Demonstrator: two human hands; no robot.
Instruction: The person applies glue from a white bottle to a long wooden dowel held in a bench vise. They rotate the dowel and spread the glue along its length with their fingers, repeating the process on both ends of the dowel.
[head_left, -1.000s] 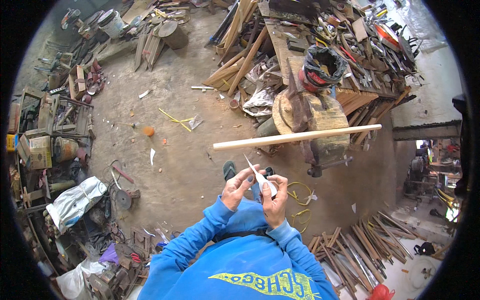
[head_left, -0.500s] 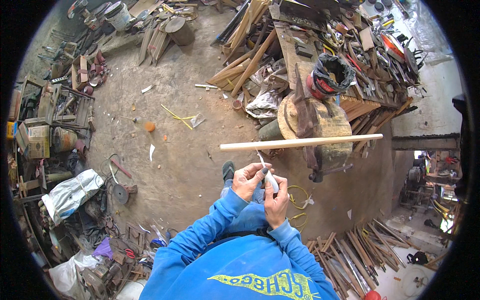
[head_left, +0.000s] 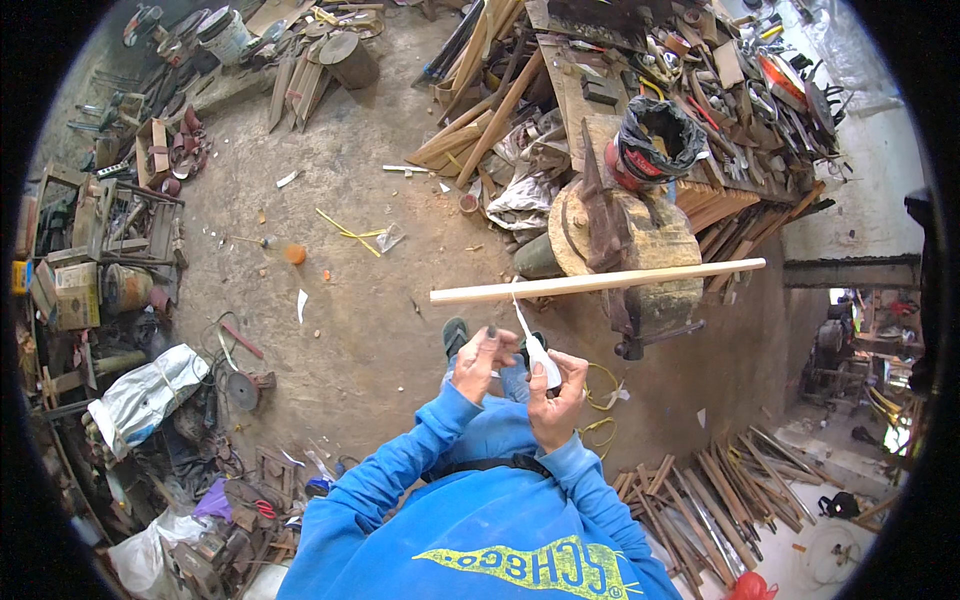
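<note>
My right hand (head_left: pixel 560 402) is closed round a small white squeeze bottle (head_left: pixel 543 372) with a long thin nozzle. The nozzle points up and away from me, its tip close to the near end of a pale wooden strip (head_left: pixel 480 294). Just left of the bottle is my left hand (head_left: pixel 481 366), its fingers loosely bent and apart, with nothing visible in them. A dark mark shows on its thumb. The strip lies crosswise over a rusty metal vise (head_left: pixel 608 225) beside a round wooden block (head_left: pixel 668 240), and its left end sticks out freely.
A red bucket lined with a black bag (head_left: pixel 655 145) stands behind the vise. Tools and offcuts cover a bench (head_left: pixel 590 120) at the back right. Wooden strips (head_left: pixel 705 515) lie on the floor at the lower right. Clutter and a white sack (head_left: pixel 150 395) line the left side.
My left hand has come away from the bottle, moving left and opening its fingers. My right hand still holds the bottle in nearly the same spot.
</note>
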